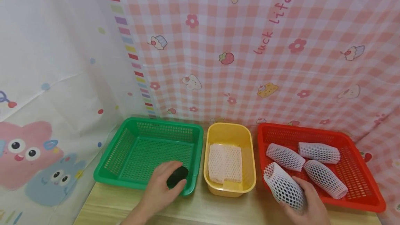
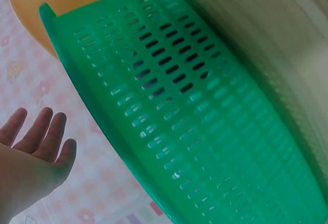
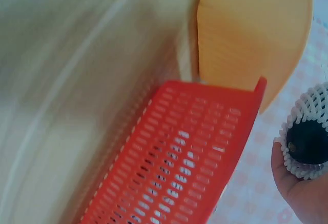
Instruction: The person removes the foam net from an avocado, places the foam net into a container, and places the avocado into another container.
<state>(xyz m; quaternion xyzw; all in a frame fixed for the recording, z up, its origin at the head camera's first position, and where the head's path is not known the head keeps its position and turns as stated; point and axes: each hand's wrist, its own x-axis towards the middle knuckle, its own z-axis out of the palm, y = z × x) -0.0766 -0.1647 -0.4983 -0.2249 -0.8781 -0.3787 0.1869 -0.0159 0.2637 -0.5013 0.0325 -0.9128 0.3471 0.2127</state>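
In the head view my left hand (image 1: 162,186) is over the front right corner of the green basket (image 1: 120,180). A dark avocado (image 1: 177,177) shows between its thumb and fingers. From the left wrist view, the fingers of my left hand (image 2: 41,152) extend loosely above the rim, and a dark shape shows through the basket's slots. My right hand (image 1: 309,202) grips an avocado in a white foam net (image 1: 285,188) by the front left of the red basket (image 1: 368,176). Its bare dark end (image 3: 310,142) pokes from the net in the right wrist view.
Between the baskets stands a yellow bin (image 1: 229,131) with flat foam nets (image 1: 225,162) inside. Three netted pieces (image 1: 325,179) lie in the red basket. All stand on a wooden table (image 1: 103,204) before a pink checked cloth (image 1: 212,79).
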